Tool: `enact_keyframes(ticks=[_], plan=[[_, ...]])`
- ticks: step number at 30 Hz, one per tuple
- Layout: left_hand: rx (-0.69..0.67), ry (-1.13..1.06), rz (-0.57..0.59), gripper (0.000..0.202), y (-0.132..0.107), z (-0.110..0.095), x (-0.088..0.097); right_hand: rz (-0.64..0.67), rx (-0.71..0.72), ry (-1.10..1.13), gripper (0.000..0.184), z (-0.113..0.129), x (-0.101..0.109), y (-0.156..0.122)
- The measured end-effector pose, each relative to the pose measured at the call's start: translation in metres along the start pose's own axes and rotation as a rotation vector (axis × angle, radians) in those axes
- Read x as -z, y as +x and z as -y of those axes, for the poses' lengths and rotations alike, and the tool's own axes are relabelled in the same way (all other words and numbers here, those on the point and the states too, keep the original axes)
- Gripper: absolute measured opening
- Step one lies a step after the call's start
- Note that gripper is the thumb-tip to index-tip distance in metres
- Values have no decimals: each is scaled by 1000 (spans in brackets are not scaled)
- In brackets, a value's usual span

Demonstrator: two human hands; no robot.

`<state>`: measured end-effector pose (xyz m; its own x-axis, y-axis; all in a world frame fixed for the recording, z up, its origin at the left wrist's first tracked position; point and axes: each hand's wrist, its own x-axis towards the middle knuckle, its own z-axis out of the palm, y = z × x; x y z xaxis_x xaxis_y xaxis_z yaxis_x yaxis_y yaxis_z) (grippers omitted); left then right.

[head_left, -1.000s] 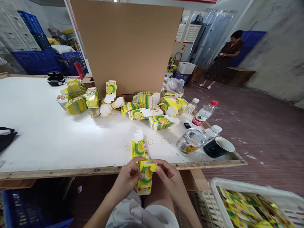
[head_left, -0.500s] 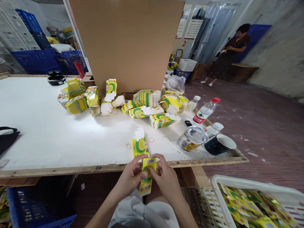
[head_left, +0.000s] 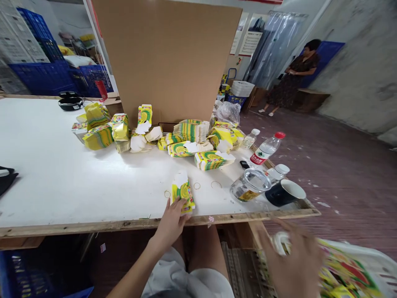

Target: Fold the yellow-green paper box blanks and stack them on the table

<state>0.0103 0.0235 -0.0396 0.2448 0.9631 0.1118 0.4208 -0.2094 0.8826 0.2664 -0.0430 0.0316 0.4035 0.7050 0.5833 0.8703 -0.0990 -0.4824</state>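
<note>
A small stack of yellow-green cartons lies flat under the fingertips of the left grip, white flaps pointing away from it. That grip is partly spread, fingers resting on the near end of the stack; whether it has hold of a carton, I cannot tell. Just right of the stack, past the left grip, lies a rubber band. The right grip, blurred, is open with fingers apart, holding nothing that shows, above a white basket of colourful packets. On the white surface, beyond the right grip, stand a clear jar, a dark mug tipped on its side and a red-capped bottle. Farther ahead of the left grip, more bundled cartons line up before a tall cardboard sheet. Well beyond the right grip, a person stands by the wall
</note>
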Motion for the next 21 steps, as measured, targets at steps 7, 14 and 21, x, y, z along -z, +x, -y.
enact_keyframes(ticks=[7,14,21], plan=[[-54,-65,38,32,3,11,-8,527,-132,300,19,60,-134,-23],[54,-258,-263,35,-1,21,3,567,-299,521,30,59,-147,-24],[156,-604,-390,44,0,17,5,586,-438,775,37,60,-135,-31]])
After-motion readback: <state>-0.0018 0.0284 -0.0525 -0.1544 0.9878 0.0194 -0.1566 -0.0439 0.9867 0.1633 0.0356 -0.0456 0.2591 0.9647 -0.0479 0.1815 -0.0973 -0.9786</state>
